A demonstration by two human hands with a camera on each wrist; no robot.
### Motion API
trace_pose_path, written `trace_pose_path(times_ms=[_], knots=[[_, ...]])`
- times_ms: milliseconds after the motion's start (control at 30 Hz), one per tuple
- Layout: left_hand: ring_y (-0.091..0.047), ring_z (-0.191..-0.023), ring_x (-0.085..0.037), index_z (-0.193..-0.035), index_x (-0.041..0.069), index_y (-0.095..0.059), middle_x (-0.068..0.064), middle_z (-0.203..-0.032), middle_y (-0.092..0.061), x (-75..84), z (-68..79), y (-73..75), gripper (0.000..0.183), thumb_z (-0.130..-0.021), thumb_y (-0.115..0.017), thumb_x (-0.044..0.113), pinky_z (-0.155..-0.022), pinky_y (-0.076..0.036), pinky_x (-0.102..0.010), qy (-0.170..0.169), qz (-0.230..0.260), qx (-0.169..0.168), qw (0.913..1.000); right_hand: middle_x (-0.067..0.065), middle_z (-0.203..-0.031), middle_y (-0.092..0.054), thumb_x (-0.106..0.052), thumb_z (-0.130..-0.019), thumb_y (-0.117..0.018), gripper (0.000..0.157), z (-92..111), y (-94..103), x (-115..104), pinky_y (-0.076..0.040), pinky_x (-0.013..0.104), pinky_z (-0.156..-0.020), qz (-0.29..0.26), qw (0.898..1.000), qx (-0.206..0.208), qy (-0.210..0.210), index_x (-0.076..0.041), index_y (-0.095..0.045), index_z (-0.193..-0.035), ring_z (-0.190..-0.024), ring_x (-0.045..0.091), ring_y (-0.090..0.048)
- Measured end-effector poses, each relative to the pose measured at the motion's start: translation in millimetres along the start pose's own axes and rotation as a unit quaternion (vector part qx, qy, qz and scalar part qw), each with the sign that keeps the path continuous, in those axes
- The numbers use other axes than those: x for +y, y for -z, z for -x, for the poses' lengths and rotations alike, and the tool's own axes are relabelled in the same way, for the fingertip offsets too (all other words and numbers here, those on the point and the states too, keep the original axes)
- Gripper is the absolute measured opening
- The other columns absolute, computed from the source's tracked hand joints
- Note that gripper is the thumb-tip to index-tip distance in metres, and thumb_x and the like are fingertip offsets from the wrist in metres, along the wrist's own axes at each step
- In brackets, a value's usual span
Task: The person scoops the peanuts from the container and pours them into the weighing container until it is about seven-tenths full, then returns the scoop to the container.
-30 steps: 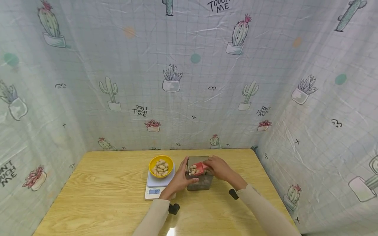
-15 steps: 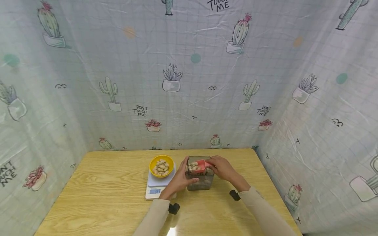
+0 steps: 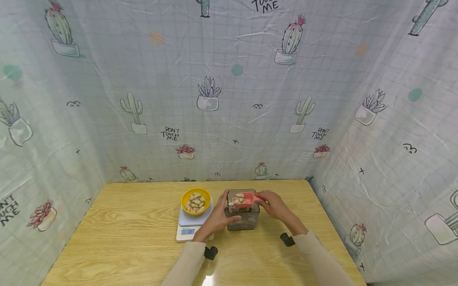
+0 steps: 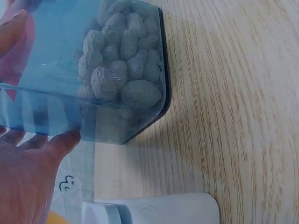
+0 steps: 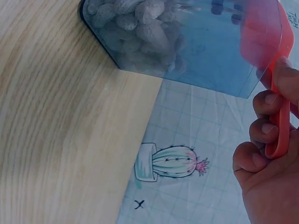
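Note:
A see-through grey plastic container (image 3: pixel 243 221) with unshelled peanuts (image 4: pixel 112 60) in its lower part stands on the table. My left hand (image 3: pixel 216 218) rests against its left side, fingers fairly straight along the wall, thumb at the front. My right hand (image 3: pixel 273 204) grips the handle of a red scoop (image 3: pixel 249 198); the fingers curl round it in the right wrist view. Several peanuts lie in the scoop, which is at the container's mouth. Left of the container, a yellow bowl (image 3: pixel 184 197) with peanuts sits on a white kitchen scale (image 3: pixel 186 221).
The scale's lit display (image 3: pixel 187 232) seems to read 383. The wooden table (image 3: pixel 125 230) ends at a cactus-print curtain (image 3: pixel 229 131) behind, with more curtain at both sides. Black wrist mounts (image 3: pixel 211 253) are on both forearms.
The right hand has raised the scoop and moved slightly right, lifting peanuts from inside the container to its mouth. The left hand, bowl and scale have stayed in place.

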State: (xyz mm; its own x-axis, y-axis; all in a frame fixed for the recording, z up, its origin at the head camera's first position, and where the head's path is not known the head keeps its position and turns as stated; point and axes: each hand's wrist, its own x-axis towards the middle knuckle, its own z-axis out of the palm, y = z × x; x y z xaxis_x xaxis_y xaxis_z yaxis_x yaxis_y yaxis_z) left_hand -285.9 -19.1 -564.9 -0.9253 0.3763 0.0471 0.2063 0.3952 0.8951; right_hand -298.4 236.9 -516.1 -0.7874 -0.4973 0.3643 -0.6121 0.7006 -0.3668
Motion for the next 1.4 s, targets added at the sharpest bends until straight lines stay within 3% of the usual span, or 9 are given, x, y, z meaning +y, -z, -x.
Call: trace_pose_path(times_ms=[233, 533, 700, 833, 1067, 1400], knots=[[-0.022, -0.149, -0.04, -0.16, 0.028, 0.001, -0.013, -0.167, -0.004, -0.9, -0.4, 0.6, 0.112, -0.082, -0.08, 0.036, -0.109, -0.041, -0.054, -0.009, 0.008, 0.001, 0.9999, 0.003, -0.101, -0.073, -0.021, -0.097, -0.059, 0.027, 2.9, -2.1, 4.8, -0.053, 0.04, -0.079, -0.021, 1.0, 0.003, -0.02, -0.009, -0.071, -0.118, -0.089, 0.02, -0.065], [-0.021, -0.149, -0.042, -0.16, 0.028, 0.002, -0.011, -0.167, -0.003, 1.7, 1.5, 3.1, 0.113, -0.082, -0.079, 0.04, -0.111, -0.034, -0.061, 0.005, -0.01, 0.006, 0.9999, 0.009, -0.108, -0.072, -0.019, -0.098, -0.058, 0.028, 4.6, 10.3, 5.8, -0.055, 0.042, -0.078, -0.024, 0.999, 0.026, -0.032, -0.006, -0.069, -0.121, -0.092, 0.025, -0.067], [-0.023, -0.148, -0.044, -0.159, 0.029, 0.003, -0.008, -0.167, -0.001, 8.6, 5.0, 9.7, 0.117, -0.078, -0.077, 0.055, -0.11, -0.033, -0.064, -0.005, -0.025, 0.015, 0.9996, 0.009, -0.106, -0.072, -0.018, -0.098, -0.057, 0.028, 0.6, 21.0, 3.7, -0.055, 0.042, -0.077, -0.024, 0.999, 0.031, -0.025, -0.005, -0.068, -0.121, -0.093, 0.026, -0.067], [-0.018, -0.15, -0.041, -0.159, 0.032, 0.0, -0.006, -0.168, -0.003, 15.4, 7.4, 21.2, 0.116, -0.076, -0.073, 0.065, -0.112, -0.03, -0.065, -0.02, -0.014, 0.036, 0.999, 0.012, -0.113, -0.071, -0.02, -0.1, -0.055, 0.03, -8.4, 27.4, -1.2, -0.056, 0.046, -0.082, -0.033, 0.999, 0.027, -0.026, -0.006, -0.067, -0.124, -0.1, 0.029, -0.068], [-0.012, -0.152, -0.038, -0.157, 0.041, -0.004, -0.003, -0.167, -0.005, 21.2, 18.4, 50.5, 0.104, -0.082, -0.076, 0.048, -0.113, -0.022, -0.07, -0.029, 0.028, 0.086, 0.9955, 0.008, -0.114, -0.07, -0.021, -0.101, -0.053, 0.03, -29.8, 31.1, -19.0, -0.054, 0.047, -0.086, -0.055, 0.998, 0.02, -0.024, -0.009, -0.067, -0.124, -0.103, 0.026, -0.066], [-0.015, -0.15, -0.044, -0.158, 0.036, -0.006, -0.011, -0.166, -0.008, 11.2, 40.6, 91.8, 0.105, -0.083, -0.078, 0.038, -0.111, -0.024, -0.072, -0.025, 0.005, 0.144, 0.9893, 0.011, -0.119, -0.069, -0.023, -0.102, -0.053, 0.031, -51.6, 20.6, -38.1, -0.055, 0.047, -0.088, -0.06, 0.998, 0.013, -0.013, -0.007, -0.067, -0.125, -0.108, 0.029, -0.066]])
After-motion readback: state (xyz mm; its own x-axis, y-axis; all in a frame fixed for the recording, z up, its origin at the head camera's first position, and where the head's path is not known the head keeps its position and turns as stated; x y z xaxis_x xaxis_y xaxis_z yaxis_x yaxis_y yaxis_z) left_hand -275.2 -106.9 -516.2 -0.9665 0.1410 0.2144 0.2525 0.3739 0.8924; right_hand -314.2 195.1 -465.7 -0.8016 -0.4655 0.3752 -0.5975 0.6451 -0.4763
